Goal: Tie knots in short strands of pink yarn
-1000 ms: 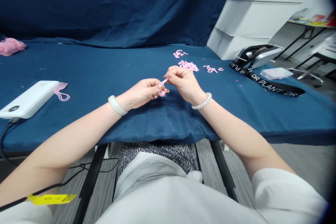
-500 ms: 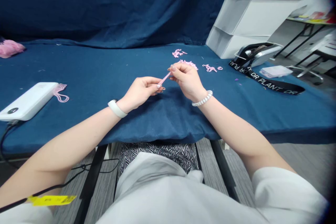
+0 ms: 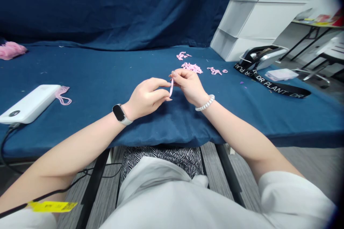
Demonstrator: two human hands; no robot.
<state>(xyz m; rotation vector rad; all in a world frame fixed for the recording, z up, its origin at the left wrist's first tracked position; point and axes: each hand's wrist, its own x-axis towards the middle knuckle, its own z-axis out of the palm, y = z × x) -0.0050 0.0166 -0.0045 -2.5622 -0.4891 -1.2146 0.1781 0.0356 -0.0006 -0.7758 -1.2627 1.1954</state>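
Pink strip (image 3: 171,88) between the 2 hands (image 3: 146,96) (image 3: 189,85); top in right fingertips (image 3: 174,74)

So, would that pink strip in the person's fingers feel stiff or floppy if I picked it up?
The pink strip is probably floppy: it looks thin, and similar pink loops lie curled on the table. It's likely very light, as the right hand pinches it with just fingertips.

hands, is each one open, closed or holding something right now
Left hand: part open at the pink strip; grip cannot be told.
Right hand: closed, holding the strip's upper end.
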